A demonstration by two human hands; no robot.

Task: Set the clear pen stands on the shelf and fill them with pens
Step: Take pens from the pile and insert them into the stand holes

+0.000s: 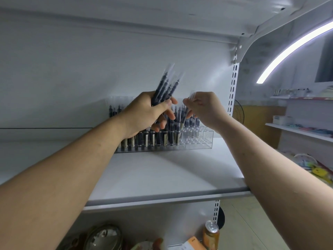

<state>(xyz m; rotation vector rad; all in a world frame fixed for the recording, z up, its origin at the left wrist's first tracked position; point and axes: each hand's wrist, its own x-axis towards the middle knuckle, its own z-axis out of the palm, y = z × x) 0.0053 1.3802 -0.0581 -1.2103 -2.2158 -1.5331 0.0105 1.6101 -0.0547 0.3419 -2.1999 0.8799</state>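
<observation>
White shelving bay, lit from the right by one curved light strip (297, 47). One shelf (162, 177) carries the work; its front edge runs across the lower frame, and one slotted upright (232, 91) closes its right end.

Clear pen stands (198, 139) sit at the back of the shelf, against the rear panel. Count uncertain: at least one long front block, and pens show further back on the left. The left and middle holes are filled with dark pens; the right end holds none.

Two hands are up.
- Left hand (144, 116): fingers curled round a bundle of pens (165, 87), thumb laid across. Tips point up and right. Roughly half a dozen, too blurred to count.
- Right hand (205, 109): fingers pinching one single pen (184, 116) near its top, tilted over the stands' filled part.

Open room: bare shelf from the stands forward to the front edge, and bare to the left of them.

Below the shelf: one drink can (211, 233) and one glass lid (104, 235).
</observation>
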